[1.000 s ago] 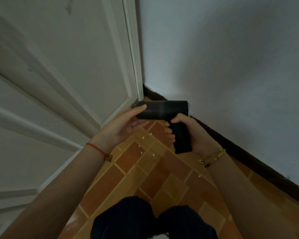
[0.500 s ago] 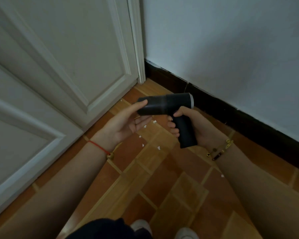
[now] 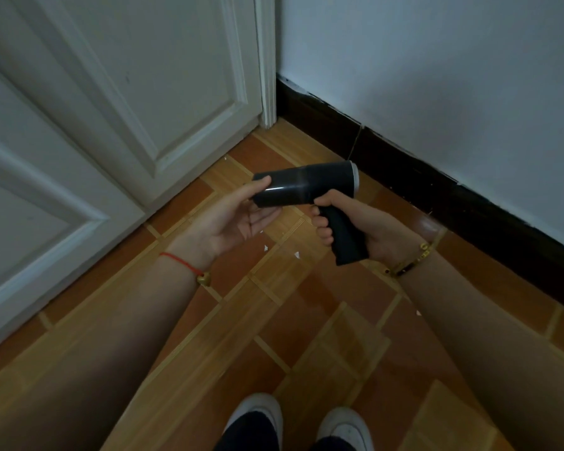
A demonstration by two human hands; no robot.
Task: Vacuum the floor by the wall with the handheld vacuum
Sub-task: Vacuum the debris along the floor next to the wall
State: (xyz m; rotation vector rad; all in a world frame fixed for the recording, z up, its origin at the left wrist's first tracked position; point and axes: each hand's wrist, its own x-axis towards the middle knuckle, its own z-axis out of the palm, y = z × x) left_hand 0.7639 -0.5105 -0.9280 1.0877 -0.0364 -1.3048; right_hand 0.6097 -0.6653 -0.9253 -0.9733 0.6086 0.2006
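A black handheld vacuum (image 3: 306,187) with a pistol grip hangs in the air above the tiled floor (image 3: 306,320), its barrel lying level and pointing left. My right hand (image 3: 349,222) is wrapped round the grip. My left hand (image 3: 232,219) cups the front end of the barrel, thumb on top, fingers loosely under it. Small white scraps (image 3: 296,254) lie on the tiles below the hands. The white wall (image 3: 437,76) with its dark skirting board (image 3: 469,203) runs along the right.
A white panelled door (image 3: 127,92) fills the left side and meets the wall at a corner behind the vacuum. My two white shoes (image 3: 264,415) stand at the bottom edge. One more scrap (image 3: 418,313) lies by my right forearm.
The view has pulled back and tilted down: more floor, the skirting and my shoes now show. Both hands stay on the vacuum, which sits farther from the door corner.
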